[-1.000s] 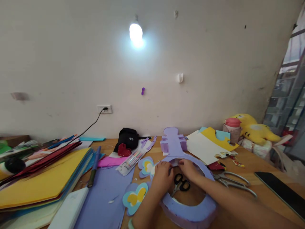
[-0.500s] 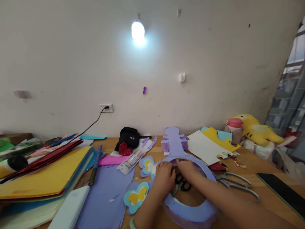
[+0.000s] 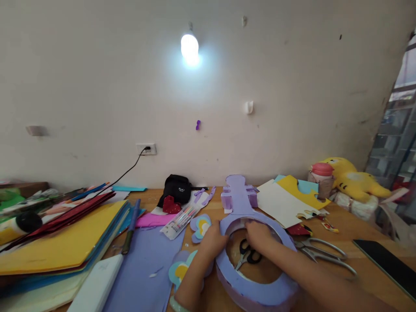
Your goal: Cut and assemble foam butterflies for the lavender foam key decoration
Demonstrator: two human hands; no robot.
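A purple foam guitar shape (image 3: 242, 197) lies on the wooden desk, its hollow round body (image 3: 260, 286) nearest me. My left hand (image 3: 212, 239) grips the outside of the ring's left wall, fingers curled. My right hand (image 3: 258, 238) reaches over the ring's far rim, fingers bent and pressing on the inner wall. Small black-handled scissors (image 3: 248, 253) lie inside the ring, just under my right hand.
Stacked coloured sheets (image 3: 61, 242) fill the left side, with a white slab (image 3: 95, 286) and a purple sheet (image 3: 146, 268) beside them. Foam flowers (image 3: 199, 226), a pen pack (image 3: 180, 219), a black pouch (image 3: 176, 187), large steel scissors (image 3: 325, 251), a dark tablet (image 3: 386, 262) and a yellow plush (image 3: 354, 180) surround the work.
My left hand slid from the top of the ring to its outer left wall. The ring's near side has shifted a little and the view moved slightly.
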